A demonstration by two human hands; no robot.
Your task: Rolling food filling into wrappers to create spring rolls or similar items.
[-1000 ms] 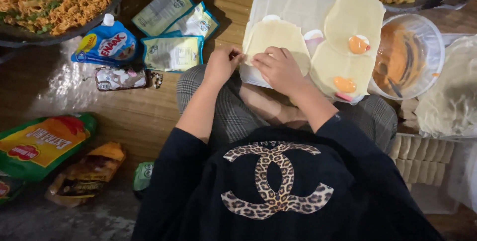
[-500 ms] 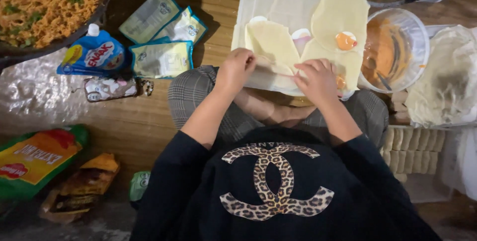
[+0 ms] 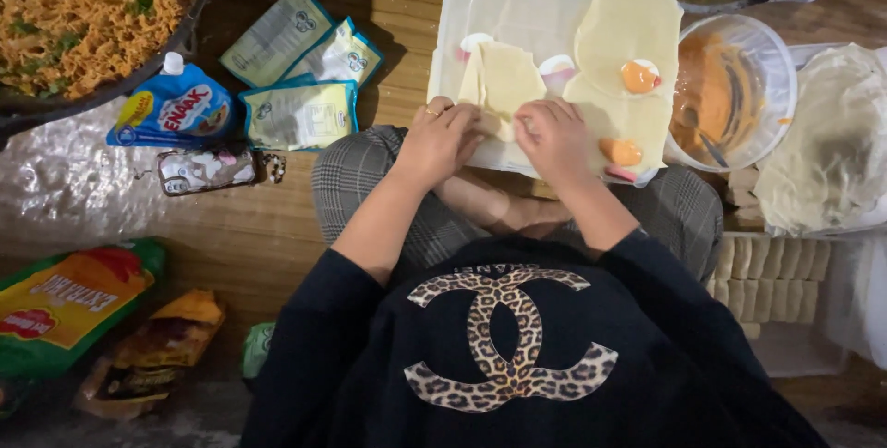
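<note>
Upper middle of the frame, the folded wrapper (image 3: pixel 504 83) lies on the white tray (image 3: pixel 480 14), long axis running away from the body; left hand (image 3: pixel 442 139) and right hand (image 3: pixel 552 137) pinch its near edge, equally close.

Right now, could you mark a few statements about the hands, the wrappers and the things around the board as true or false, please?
1. Both hands are on the folded wrapper. True: the left hand and the right hand press its near edge.
2. The white board lies bare. False: pale wrappers cover part of it, one carrying dabs of orange filling.
3. The clear bowl holds orange sauce and a spoon. True.
4. The blue pouch lies to the person's right. False: it lies to the left, beside the green-edged sachets.
5. The pan of noodles is at the upper left. True.
</note>
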